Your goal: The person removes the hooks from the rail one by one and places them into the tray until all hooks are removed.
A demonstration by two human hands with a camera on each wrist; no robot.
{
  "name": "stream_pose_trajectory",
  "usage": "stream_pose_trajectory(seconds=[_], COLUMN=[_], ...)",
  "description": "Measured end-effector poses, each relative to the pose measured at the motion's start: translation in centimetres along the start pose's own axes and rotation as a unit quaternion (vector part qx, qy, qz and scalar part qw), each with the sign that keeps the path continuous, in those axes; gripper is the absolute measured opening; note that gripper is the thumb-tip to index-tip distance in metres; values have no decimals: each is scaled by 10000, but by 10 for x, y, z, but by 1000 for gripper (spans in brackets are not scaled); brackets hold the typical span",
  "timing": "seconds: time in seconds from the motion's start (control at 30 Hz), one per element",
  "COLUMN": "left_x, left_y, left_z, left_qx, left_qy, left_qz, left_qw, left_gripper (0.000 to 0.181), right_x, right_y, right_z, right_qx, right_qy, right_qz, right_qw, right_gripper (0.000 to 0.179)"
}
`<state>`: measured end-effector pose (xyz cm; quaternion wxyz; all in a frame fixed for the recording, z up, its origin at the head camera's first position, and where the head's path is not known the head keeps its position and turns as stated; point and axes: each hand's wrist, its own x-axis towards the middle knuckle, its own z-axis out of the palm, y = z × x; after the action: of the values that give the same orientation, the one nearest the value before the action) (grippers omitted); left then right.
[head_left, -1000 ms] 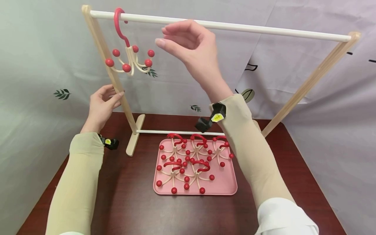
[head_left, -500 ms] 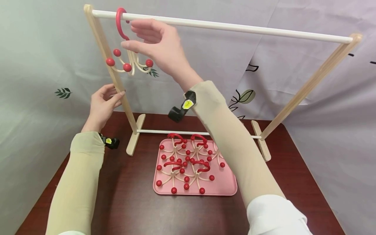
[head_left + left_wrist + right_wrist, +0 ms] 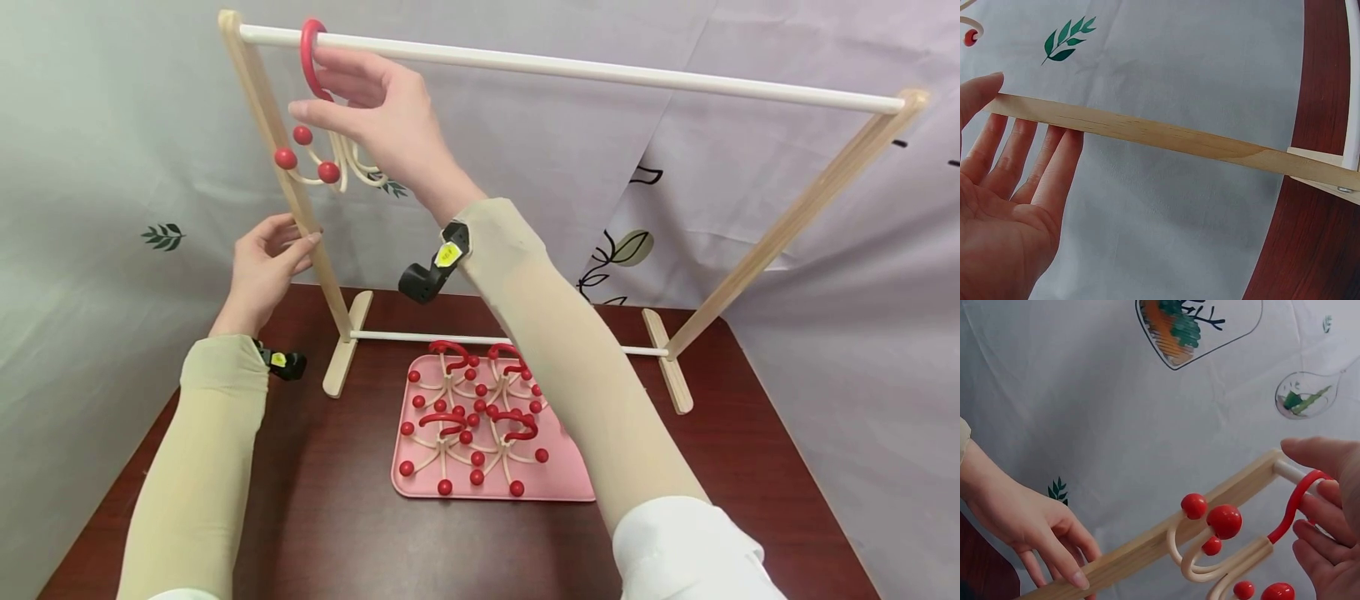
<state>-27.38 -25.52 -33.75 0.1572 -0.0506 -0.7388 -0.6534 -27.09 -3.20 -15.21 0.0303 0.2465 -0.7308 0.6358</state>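
Note:
A multi-arm hanger with a red hook [image 3: 308,58] and pale curved arms tipped with red balls hangs from the white rail [image 3: 585,71], near its left end. My right hand [image 3: 393,112] is beside this hook, fingers touching or very near it and the thumb held apart; it hides part of the hanger in the head view. In the right wrist view the hook [image 3: 1297,503] lies right by my fingertips. My left hand [image 3: 262,262] holds the wooden left post [image 3: 1147,131] between thumb and fingertips.
Several similar hangers [image 3: 442,442] lie on a pink tray [image 3: 555,483] below the stand, partly behind my right sleeve. A wooden right post [image 3: 795,217], base feet [image 3: 667,362] and a lower white bar [image 3: 405,337] complete the stand. Behind is a patterned cloth [image 3: 480,200].
My right hand has moved left along the rail to the hanging hanger's hook. My left hand stays on the post, and the hanger still hangs in place.

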Motion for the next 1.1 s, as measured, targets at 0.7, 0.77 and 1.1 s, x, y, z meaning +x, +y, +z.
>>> stream_pose_trajectory(seconds=[0.7, 0.77, 1.1], left_x=[1, 1, -1], left_y=[-1, -1, 0], left_z=[3, 3, 1], left_qx=[-326, -270, -358], left_qy=[-15, -22, -17], left_qz=[48, 44, -11], left_qw=[9995, 9996, 9994], left_gripper=[36, 36, 38], right_x=[-8, -11, -25], right_y=[8, 9, 6], right_z=[-14, -16, -36], right_qx=[-108, -62, 338], right_qy=[1542, 1669, 2116], right_qz=[-631, -824, -1505], right_qw=[9860, 9825, 9651], right_gripper=[23, 22, 19])
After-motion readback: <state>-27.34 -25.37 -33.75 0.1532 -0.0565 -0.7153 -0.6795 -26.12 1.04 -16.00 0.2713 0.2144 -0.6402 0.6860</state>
